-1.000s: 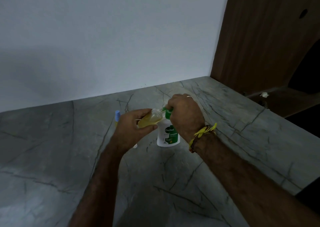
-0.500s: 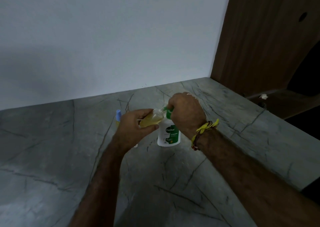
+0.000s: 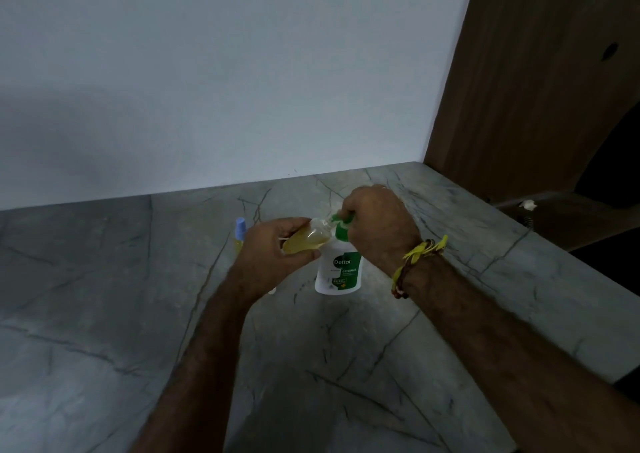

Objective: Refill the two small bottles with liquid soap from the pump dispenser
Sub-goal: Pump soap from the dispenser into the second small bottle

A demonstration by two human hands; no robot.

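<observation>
**Small bottle held at pump nozzle**

Small bottle [image 3: 306, 238]: clear, partly filled with yellow liquid, tilted with its mouth up and to the right, meeting the green nozzle of the pump dispenser [image 3: 340, 270]. Left hand [image 3: 273, 253] grips the bottle, fingers and thumb curled round its body. Pump dispenser: white, green label and collar, upright on the grey marbled table [image 3: 104, 314]. Right hand [image 3: 375, 226] sits over the pump head, fingers curled down around it; the head itself is mostly hidden. Yellow thread band [image 3: 420, 253] on the right wrist. Second small bottle [image 3: 240, 231], blue cap, yellow contents, stands on the table just behind the left hand. White wall [image 3: 207, 89] behind; brown wooden panel [image 3: 519, 89] to the right.
</observation>
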